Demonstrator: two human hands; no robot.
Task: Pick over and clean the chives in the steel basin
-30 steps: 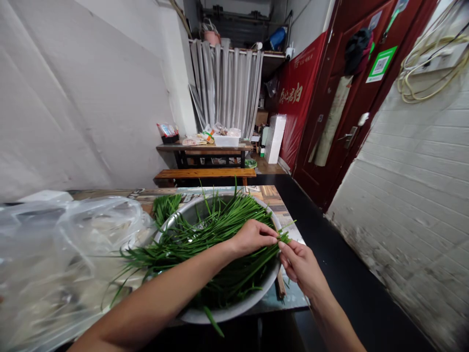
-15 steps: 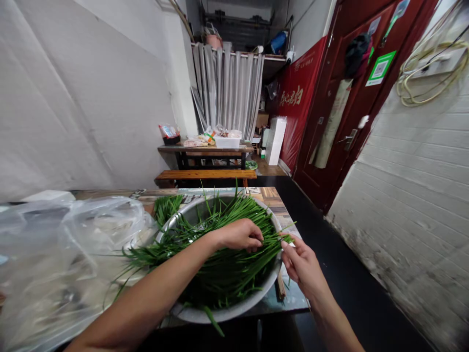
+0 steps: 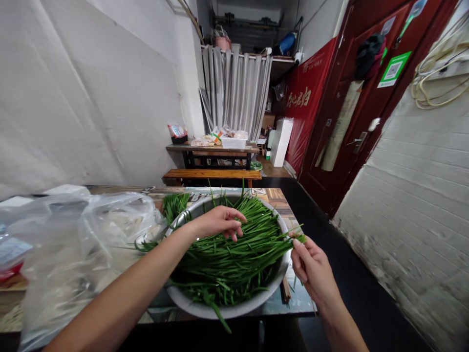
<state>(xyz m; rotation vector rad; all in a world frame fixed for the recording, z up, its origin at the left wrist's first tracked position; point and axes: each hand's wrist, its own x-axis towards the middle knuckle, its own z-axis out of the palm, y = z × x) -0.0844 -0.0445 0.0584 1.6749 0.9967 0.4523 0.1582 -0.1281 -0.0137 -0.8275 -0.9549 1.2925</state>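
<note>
A wide metal bowl (image 3: 234, 309) on the table holds a heap of long green chives (image 3: 234, 256). My left hand (image 3: 219, 222) hovers over the middle of the heap, fingers curled loosely and touching the stalks. My right hand (image 3: 312, 266) sits at the bowl's right rim and pinches the ends of a few chive stalks between thumb and fingers. A smaller bunch of chives (image 3: 175, 204) lies behind the bowl on the left.
A large clear plastic bag (image 3: 73, 244) lies on the table left of the bowl. The wooden table (image 3: 282, 203) ends just right of the bowl, with dark floor beyond. A second table and bench stand further back. A red door is on the right.
My left hand has let go of the stalk ends and moved left and back over the heap. My right hand stays at the rim, still pinching the stalks.
</note>
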